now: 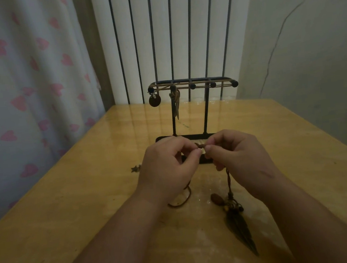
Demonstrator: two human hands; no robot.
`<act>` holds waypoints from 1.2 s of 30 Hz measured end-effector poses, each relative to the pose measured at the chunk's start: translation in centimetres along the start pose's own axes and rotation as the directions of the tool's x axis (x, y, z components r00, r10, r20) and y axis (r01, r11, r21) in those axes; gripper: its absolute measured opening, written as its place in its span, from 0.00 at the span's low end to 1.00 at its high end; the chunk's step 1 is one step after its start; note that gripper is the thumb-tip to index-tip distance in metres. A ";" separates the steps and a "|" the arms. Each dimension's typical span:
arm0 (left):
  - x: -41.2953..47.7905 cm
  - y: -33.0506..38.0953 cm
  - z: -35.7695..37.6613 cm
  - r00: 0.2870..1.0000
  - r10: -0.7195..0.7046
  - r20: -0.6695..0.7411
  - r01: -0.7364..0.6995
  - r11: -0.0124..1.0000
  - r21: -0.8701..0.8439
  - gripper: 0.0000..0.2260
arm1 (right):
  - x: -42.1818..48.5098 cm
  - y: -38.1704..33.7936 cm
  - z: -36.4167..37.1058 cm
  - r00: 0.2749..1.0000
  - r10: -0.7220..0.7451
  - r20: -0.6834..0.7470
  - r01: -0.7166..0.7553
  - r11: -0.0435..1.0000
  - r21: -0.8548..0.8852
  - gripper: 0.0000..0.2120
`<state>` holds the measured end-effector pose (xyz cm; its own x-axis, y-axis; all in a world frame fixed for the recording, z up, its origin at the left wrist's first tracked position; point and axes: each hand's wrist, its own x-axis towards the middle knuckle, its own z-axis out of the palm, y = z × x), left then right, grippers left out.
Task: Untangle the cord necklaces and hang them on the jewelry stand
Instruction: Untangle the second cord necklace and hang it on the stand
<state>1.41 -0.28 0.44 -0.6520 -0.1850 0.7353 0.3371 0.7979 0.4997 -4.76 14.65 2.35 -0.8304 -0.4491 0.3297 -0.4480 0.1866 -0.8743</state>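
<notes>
A black wire jewelry stand (pixel 206 110) rises at the table's middle. Tan cords lie along its top bar; a round brown disc pendant (pixel 154 100) and a thin pendant (pixel 176 103) hang from its left end. In front of the stand's base, my left hand (pixel 168 166) and my right hand (pixel 238 158) pinch a brown cord necklace (pixel 229 181) between thumbs and fingertips, a small bead (pixel 200 144) showing between them. The cord drops from my right hand to a dark feather pendant (pixel 241 231) and an oval bead (pixel 215 199) lying on the table. A cord loop (pixel 183 201) curls under my left wrist.
The wooden table (pixel 90 205) holds a small dark star charm (pixel 135 168) left of my left hand. A curtain with pink hearts (pixel 23 94) hangs at the left, vertical window bars (pixel 170 34) stand behind, and a plain wall (pixel 309 40) is at the right.
</notes>
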 end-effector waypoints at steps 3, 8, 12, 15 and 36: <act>0.0 0.0 0.0 1.000 -0.018 0.001 0.018 1.000 -0.005 0.01 | 0.0 0.0 0.0 1.000 0.004 0.015 -0.004 1.000 0.012 0.05; -0.1 0.1 0.0 0.999 -0.040 -0.004 0.040 0.999 -0.029 0.04 | 0.0 0.2 0.0 0.999 0.001 0.045 -0.001 1.000 -0.009 0.05; -0.2 0.2 0.1 1.000 -0.023 0.018 0.023 0.999 -0.026 0.05 | 0.0 0.2 0.1 0.998 -0.009 0.070 0.013 0.999 -0.049 0.06; -0.2 0.3 0.2 1.000 -0.018 0.026 0.019 0.999 -0.029 0.06 | 0.1 0.2 0.1 0.996 -0.012 0.087 0.017 0.998 -0.057 0.05; 0.5 0.6 -0.9 0.952 -0.200 0.233 0.255 0.937 -0.240 0.15 | 0.0 -0.1 0.1 0.940 0.180 0.289 -0.270 0.912 0.309 0.10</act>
<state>1.88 -0.35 1.53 -0.8458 -0.2019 0.4938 0.3125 0.5626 0.7654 -4.70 14.51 2.46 -0.7660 -0.6409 0.0495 -0.0823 0.0214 -0.9964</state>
